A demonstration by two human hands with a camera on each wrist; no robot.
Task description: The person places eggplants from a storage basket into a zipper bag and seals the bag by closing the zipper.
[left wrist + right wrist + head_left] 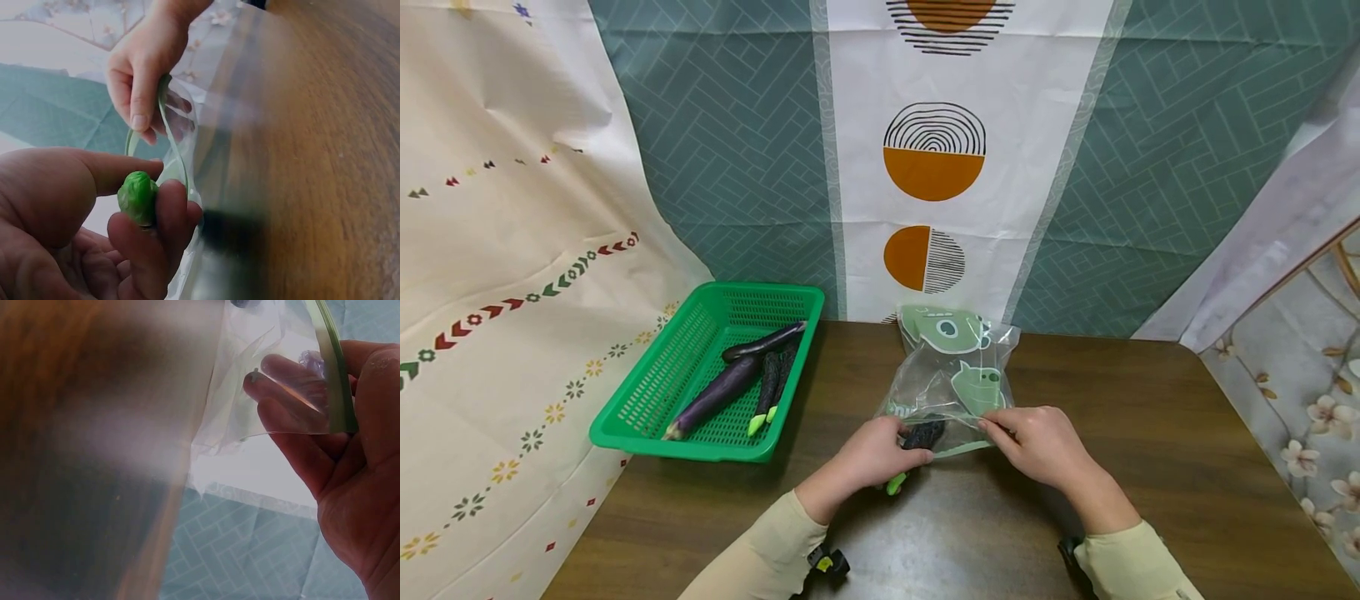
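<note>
Here, a clear zip bag point(953, 375) printed with green cartoon faces lies on the dark wooden bench point(1150, 433), its green-edged mouth toward the person. The left hand point(874, 454) grips a small dark eggplant point(921, 435) by its green stem end, fingers and thumb curled round it, the dark end at the bag's mouth. The right hand point(1037, 442) pinches the bag's green zip strip between thumb and fingers, holding that edge up off the bench. To the left, near the bench's edge, a green plastic basket point(647, 392) holds several long purple eggplants point(715, 396), well apart from the bag. Behind hangs a patterned cloth backdrop point(932, 167) in teal and white with orange half-circles.
</note>
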